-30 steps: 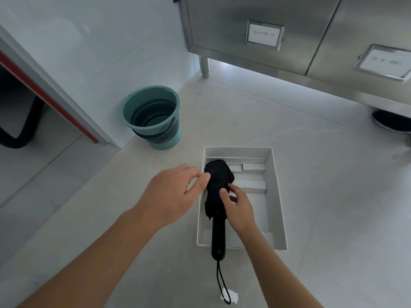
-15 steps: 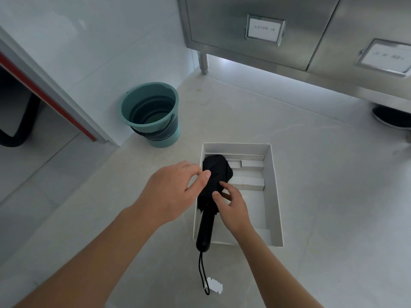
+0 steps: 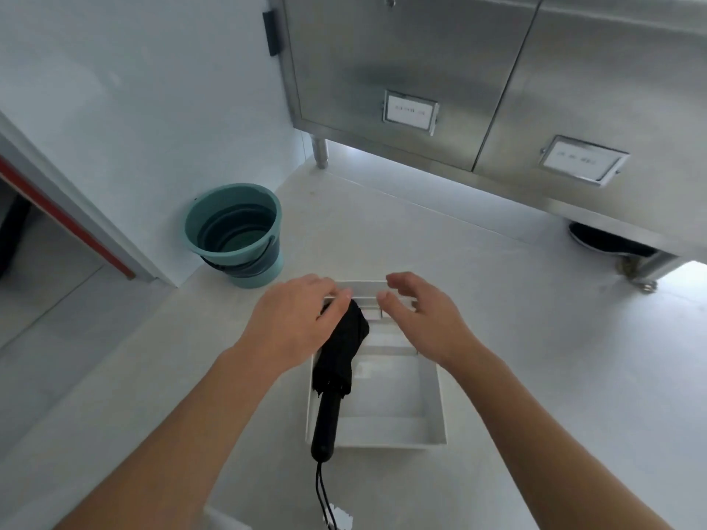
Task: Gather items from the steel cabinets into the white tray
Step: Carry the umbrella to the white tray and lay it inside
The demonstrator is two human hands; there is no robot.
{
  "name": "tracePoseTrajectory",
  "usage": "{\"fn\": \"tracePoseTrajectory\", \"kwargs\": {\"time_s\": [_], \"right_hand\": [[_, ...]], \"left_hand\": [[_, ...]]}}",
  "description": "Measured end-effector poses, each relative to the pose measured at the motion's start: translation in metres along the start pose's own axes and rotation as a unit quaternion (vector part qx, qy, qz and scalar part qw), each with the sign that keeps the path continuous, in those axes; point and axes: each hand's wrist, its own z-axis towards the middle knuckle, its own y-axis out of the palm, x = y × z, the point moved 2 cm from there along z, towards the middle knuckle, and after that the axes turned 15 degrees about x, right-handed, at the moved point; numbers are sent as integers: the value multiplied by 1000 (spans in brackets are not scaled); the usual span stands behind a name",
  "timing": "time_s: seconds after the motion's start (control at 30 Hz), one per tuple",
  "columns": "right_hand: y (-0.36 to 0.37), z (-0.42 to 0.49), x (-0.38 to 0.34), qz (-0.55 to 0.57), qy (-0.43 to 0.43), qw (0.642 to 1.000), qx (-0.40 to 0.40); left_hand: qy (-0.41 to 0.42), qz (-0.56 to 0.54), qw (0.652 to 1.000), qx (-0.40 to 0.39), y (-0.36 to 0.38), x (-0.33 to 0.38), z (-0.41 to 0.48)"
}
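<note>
Both hands hover over the far end of the white tray (image 3: 440, 409), which sits on the pale floor (image 3: 516, 338). Left hand (image 3: 294, 323) is spread, fingers relaxed, its thumb right by the far tip of the black folded umbrella (image 3: 338, 361); whether it touches cannot be told. Right hand (image 3: 417, 319) is loose, fingers gently curved, holding nothing. Along the tray's left side lies the umbrella, its handle (image 3: 325, 430) sticking out over the near wall and its strap (image 3: 323, 495) trailing on the floor. Near the wall stands a teal bucket (image 3: 233, 231), with the steel cabinets (image 3: 401, 63) beyond, doors closed.
</note>
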Motion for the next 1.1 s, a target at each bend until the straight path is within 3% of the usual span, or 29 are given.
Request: {"fn": "tracePoseTrajectory", "kwargs": {"time_s": [0.17, 0.27, 0.4, 0.53, 0.9, 1.1], "right_hand": [[-77, -1, -14, -156, -77, 984, 35], [-95, -16, 2, -185, -64, 979, 54], [-92, -20, 22, -221, -50, 974, 22], [-92, -10, 22, -189, -48, 980, 48], [-74, -2, 6, -168, -55, 984, 20], [-77, 13, -4, -102, -25, 993, 47]], "left_hand": [[39, 11, 999, 4, 6, 22, 12], [65, 18, 998, -6, 16, 37, 13], [88, 26, 996, -19, 23, 44, 9], [78, 27, 997, -8, 18, 49, 11], [86, 18, 996, 15, 6, 63, 4], [28, -20, 998, 44, -10, 69, 12]]}}
